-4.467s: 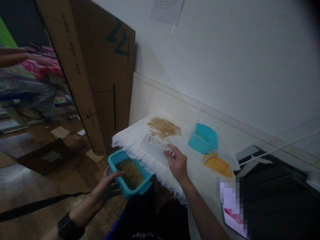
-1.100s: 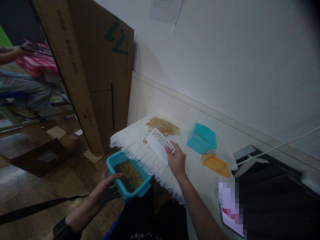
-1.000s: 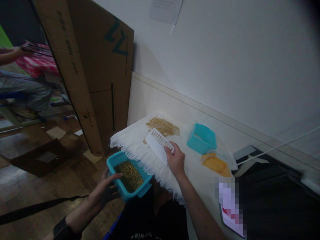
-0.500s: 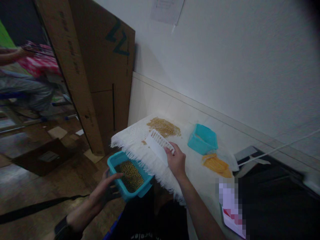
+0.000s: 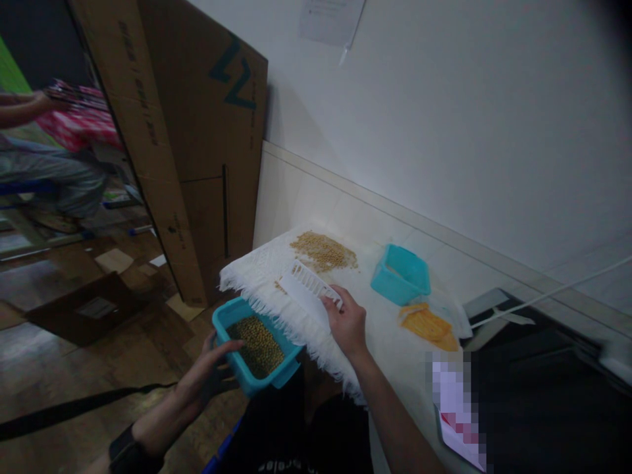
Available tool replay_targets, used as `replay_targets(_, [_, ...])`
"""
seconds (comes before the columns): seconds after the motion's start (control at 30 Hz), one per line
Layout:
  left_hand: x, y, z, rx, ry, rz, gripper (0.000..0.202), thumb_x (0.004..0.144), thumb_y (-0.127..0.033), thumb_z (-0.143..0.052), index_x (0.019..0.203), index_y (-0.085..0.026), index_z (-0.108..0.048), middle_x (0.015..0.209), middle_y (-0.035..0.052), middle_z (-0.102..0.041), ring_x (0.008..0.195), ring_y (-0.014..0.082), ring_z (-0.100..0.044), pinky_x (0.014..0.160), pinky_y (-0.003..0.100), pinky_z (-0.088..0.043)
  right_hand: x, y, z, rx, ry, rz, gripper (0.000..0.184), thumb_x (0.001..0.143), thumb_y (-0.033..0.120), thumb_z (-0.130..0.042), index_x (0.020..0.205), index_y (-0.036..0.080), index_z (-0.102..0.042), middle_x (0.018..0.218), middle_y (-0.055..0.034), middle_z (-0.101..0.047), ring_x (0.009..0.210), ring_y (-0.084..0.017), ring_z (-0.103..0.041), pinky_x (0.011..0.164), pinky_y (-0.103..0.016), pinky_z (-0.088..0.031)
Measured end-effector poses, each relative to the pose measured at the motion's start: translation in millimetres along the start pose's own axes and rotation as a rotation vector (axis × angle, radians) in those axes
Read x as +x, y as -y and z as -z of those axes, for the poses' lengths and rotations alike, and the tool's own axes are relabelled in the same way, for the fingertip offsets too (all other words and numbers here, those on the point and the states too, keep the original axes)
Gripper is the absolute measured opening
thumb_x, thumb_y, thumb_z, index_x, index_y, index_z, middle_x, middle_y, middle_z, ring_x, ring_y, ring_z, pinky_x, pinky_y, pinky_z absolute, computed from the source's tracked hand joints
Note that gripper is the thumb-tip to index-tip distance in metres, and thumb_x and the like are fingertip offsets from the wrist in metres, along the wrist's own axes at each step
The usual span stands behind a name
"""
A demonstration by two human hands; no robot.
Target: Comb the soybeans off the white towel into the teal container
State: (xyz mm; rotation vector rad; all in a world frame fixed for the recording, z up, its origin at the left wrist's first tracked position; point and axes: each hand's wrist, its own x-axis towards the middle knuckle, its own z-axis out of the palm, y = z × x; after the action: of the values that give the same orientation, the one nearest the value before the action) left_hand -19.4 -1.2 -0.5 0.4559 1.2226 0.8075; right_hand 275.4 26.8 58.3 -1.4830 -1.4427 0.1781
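My left hand (image 5: 210, 375) grips the near left rim of a turquoise plastic bin (image 5: 286, 378), thumb over the edge. The bin sits just below the table's fringed edge and holds greenish-yellow beans (image 5: 259, 342). In my right hand (image 5: 349, 322) is a white slotted plastic piece (image 5: 311, 289), pinched at its right end and held low over the white cloth (image 5: 247, 268). A few beans lie by its left end. Behind it a pile of pale beans (image 5: 323, 251) spreads across the cloth. Whether the piece touches the cloth I cannot tell.
Right of the pile stand a second turquoise bin (image 5: 401, 275) and a crumpled orange cloth (image 5: 428, 327). A phone (image 5: 457, 418) lies nearer me. A tall cardboard box (image 5: 212, 145) stands at left; a co-worker's arm (image 5: 22, 110) shows beyond it.
The white slotted piece has shifted slightly left and towards the fringed edge, with the few loose beans now close to its left end. My left hand and the bin stay put.
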Motion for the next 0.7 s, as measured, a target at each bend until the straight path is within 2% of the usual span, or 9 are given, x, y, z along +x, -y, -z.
replay_targets(0.3, [-2.8, -3.9, -4.0, 0.008, 0.0, -0.009, 0.093, 0.08, -0.04, -0.09, 0.155, -0.04, -0.036, 0.118, 0.0085, -0.071, 0.087, 0.029, -0.08, 0.079, 0.046, -0.066, -1.8, -1.4, 3.8, 0.029, 0.017, 0.001, 0.032, 0.094, 0.043, -0.069, 0.109, 0.017, -0.082, 0.074, -0.0027, -0.078, 0.051, -0.016, -0.063, 0.051, -0.024, -0.05])
replay_targets(0.4, [-4.5, -5.8, -5.8, 0.0, -0.015, -0.014, 0.094, 0.08, -0.038, -0.09, 0.156, -0.04, -0.034, 0.118, 0.008, -0.071, 0.086, 0.0286, -0.08, 0.079, 0.047, -0.067, -3.4, -4.6, 5.6, 0.034, 0.023, 0.003, 0.033, 0.094, 0.044, -0.069, 0.108, 0.018, -0.082, 0.07, -0.0014, -0.076, 0.051, -0.016, -0.062, 0.052, -0.024, -0.05])
replay_targets(0.57, [-5.5, -7.2, -4.9, 0.028, -0.007, -0.03, 0.087, 0.084, -0.04, -0.086, 0.155, -0.037, -0.036, 0.115, 0.0083, -0.071, 0.084, 0.0264, -0.078, 0.075, 0.042, -0.065, -4.9, -7.6, 5.3, 0.047, 0.024, 0.024, 0.03, 0.094, 0.043, -0.069, 0.106, 0.019, -0.083, 0.073, -0.0027, -0.078, 0.056, -0.017, -0.067, 0.057, -0.025, -0.054])
replay_targets(0.7, [-4.4, -6.3, -2.2, 0.023, -0.021, -0.028, 0.089, 0.084, -0.038, -0.085, 0.157, -0.038, -0.033, 0.116, 0.0093, -0.07, 0.085, 0.0274, -0.078, 0.075, 0.044, -0.066, -3.9, -4.6, 1.4, 0.042, 0.029, 0.053, 0.027, 0.095, 0.04, -0.069, 0.105, 0.02, -0.084, 0.072, -0.0023, -0.078, 0.056, -0.017, -0.067, 0.058, -0.025, -0.055])
